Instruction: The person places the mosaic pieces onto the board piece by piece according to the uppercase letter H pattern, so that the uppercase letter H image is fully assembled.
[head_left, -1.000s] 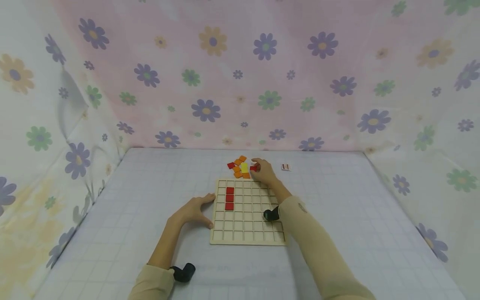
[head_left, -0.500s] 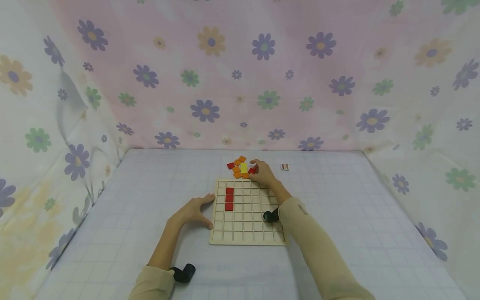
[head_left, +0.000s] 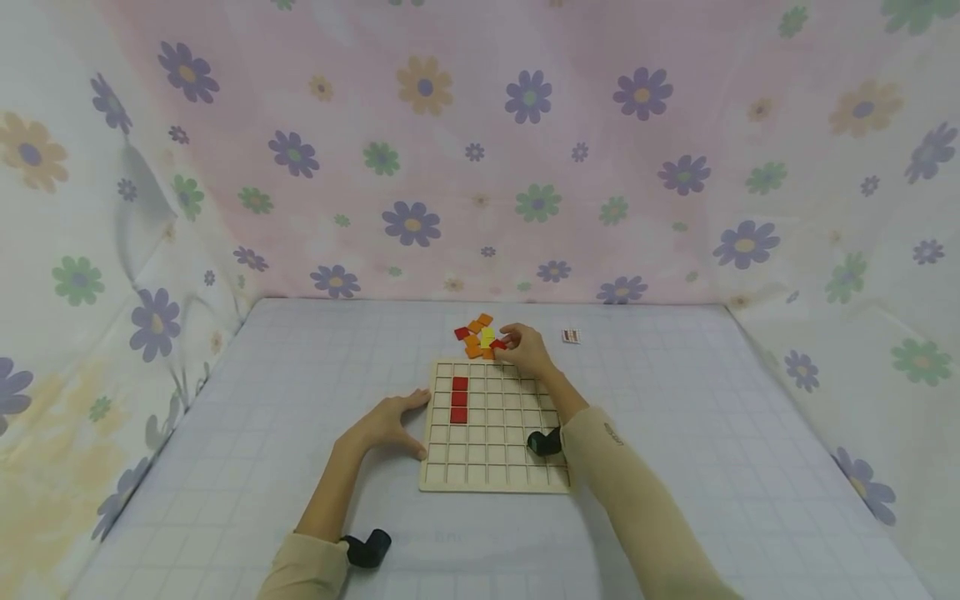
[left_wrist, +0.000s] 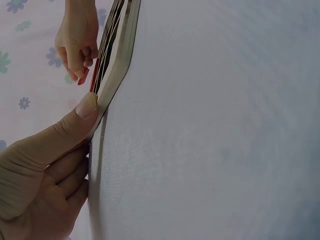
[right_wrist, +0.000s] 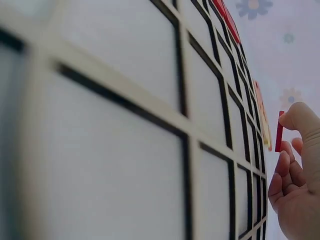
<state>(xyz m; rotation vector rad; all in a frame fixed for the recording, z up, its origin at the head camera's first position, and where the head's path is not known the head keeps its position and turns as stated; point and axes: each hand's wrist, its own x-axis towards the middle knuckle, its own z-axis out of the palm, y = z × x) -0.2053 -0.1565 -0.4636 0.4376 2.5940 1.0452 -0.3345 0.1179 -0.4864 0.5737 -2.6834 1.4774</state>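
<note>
Flower-printed cloth (head_left: pixel 465 179) lines the back and both sides of the work area, behind a pale surface (head_left: pixel 315 358) marked with a faint grid. Before me, a wooden grid board (head_left: pixel 477 454) lies mid-surface; three red tiles (head_left: pixel 460 399) occupy adjoining cells of one column. Loose orange tiles (head_left: pixel 472 342), yellow tiles (head_left: pixel 487 335) and one loose red tile (head_left: pixel 462 333) lie between the board and the surface's far edge, with a printed card (head_left: pixel 572 337) to their right.

Left hand (head_left: pixel 386 422): thumb and fingers spread, touching the board's left edge. Right hand (head_left: pixel 531 350): fingers pinching a red tile (head_left: pixel 498 344) at the loose pieces; contact with them cannot be told.

Head view alone shows the card. Left wrist view adds the thumb (left_wrist: pixel 86 106) against the board's rim; right wrist view presents the pinched tile edge-on.
</note>
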